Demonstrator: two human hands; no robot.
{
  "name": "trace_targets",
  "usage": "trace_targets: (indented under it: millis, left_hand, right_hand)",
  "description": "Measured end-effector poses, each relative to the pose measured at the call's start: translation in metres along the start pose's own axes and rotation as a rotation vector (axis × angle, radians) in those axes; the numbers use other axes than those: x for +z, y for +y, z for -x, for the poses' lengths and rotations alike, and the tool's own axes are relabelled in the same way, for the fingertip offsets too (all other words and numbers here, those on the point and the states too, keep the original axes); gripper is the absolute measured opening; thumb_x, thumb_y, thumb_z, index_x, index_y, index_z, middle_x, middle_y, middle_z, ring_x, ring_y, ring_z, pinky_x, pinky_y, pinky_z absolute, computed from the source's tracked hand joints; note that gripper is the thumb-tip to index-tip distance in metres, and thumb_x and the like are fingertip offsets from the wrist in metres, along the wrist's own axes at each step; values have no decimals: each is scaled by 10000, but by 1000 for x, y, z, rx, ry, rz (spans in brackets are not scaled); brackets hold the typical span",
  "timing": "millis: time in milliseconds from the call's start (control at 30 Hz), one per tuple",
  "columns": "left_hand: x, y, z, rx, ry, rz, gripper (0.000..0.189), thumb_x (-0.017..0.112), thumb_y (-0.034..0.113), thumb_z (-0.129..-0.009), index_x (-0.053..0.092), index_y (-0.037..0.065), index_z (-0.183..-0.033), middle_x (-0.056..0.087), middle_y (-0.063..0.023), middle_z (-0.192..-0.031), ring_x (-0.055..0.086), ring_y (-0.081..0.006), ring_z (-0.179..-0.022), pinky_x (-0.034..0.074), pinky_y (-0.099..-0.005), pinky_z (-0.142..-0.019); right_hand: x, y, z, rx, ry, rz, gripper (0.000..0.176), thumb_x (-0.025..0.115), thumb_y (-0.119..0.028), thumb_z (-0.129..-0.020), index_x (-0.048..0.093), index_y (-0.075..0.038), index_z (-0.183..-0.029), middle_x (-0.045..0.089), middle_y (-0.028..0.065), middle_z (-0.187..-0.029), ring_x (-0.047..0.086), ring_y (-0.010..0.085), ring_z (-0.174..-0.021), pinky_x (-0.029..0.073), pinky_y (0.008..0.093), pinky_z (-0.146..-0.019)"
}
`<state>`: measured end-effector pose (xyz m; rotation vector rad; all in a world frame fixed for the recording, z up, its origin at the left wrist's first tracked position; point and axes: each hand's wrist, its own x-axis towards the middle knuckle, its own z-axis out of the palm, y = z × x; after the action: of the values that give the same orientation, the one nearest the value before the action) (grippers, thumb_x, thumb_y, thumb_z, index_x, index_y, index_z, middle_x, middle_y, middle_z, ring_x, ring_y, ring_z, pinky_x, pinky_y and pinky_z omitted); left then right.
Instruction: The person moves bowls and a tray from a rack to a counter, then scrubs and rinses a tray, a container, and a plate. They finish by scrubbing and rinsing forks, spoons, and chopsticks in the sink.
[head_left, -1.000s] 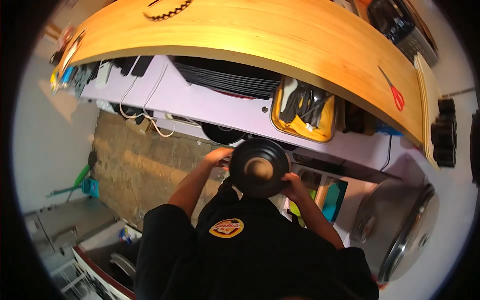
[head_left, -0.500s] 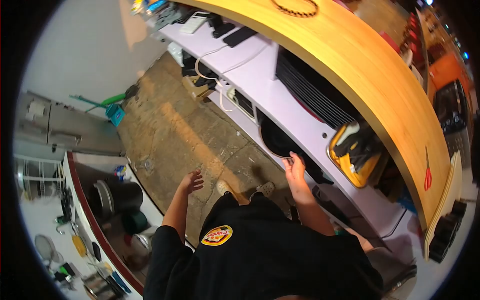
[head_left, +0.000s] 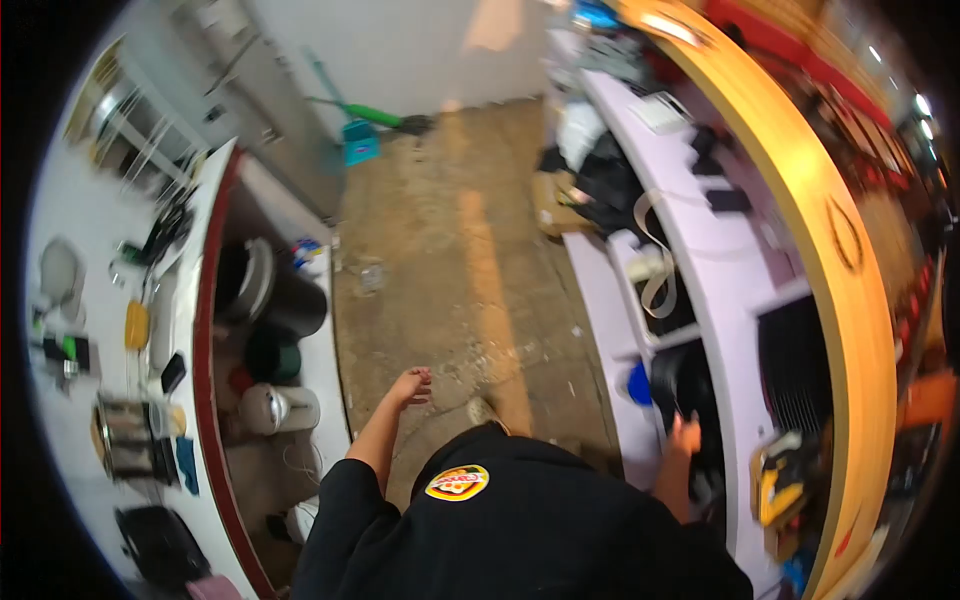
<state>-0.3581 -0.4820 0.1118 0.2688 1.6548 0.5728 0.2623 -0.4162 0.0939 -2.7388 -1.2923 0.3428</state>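
Fingers of left hand (head_left: 410,388) half open, nothing visible held. Right hand (head_left: 684,436) at black dish (head_left: 680,375) under shelf (head_left: 712,300); I cannot tell grip. I judge level wrist, slow motion, knuckles clear of shelf best.

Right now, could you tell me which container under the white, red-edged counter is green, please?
The dark green round container, between the large dark bin and the white cylindrical container; neither neighbour is green.
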Motion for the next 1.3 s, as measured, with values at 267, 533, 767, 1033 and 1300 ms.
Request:
trace_targets:
  millis: [267, 533, 767, 1033, 1300]
  left_hand:
    - [-147, 25, -26, 150, 204, 40, 393, 580, 267, -774, 508, 141, -1140, 568, -21, -891, 544, -156, -723, 462, -337, -599]
    - [-215, 100, -47, 264, 109, 427, 364, 562, 207, -825, 484, 144, -1176, 545, 20, -855, 503, -70, -683, 442, -231, -545]
    - [-334, 212, -56, 623, 345, 313, 313, 543, 167, -842, 506, 57, -1133, 535, 37, -759, 498, -57, -656, 433, -211, -561]
    - [-525, 373, 31, 842, 994, 263, 204, 527, 96, -844, 588, 34, -1029, 559, 11, -761, 497, -47, -679, 423, -207, -619]
    - [-729, 428, 42, 896, 1224, 150, 193, 475, -27, -751, 641, 2, -843, 623, -45, -716, 572, -81, -632, 471, -227, -562]
  right_hand:
    - [42, -182, 56, -32, -64, -369, 426, 604, -365, -750, 395, -163, -1062, 545, 89, -765, 539, 273, -710, 430, 401, -599]
    - [123, -408, 77, 254, -938, -818, 207, 493, -308, -794, 375, -140, -772, 392, 40, -601, 409, 214, -519, 342, 360, -448]
    - [195, -690, 27, -189, -914, -779, 217, 449, -222, -805, 390, -143, -612, 336, -16, -470, 358, 139, -380, 283, 271, -342]
    - [170, -1103, 249, -1348, -1075, -719, 152, 514, -94, -848, 553, -16, -973, 522, -1, -799, 475, 82, -739, 405, 218, -661]
    - [26, -1209, 562, -2469, -1312, -1043, 189, 613, -7, -725, 593, -55, -907, 538, 91, -817, 561, 230, -759, 461, 290, -669]
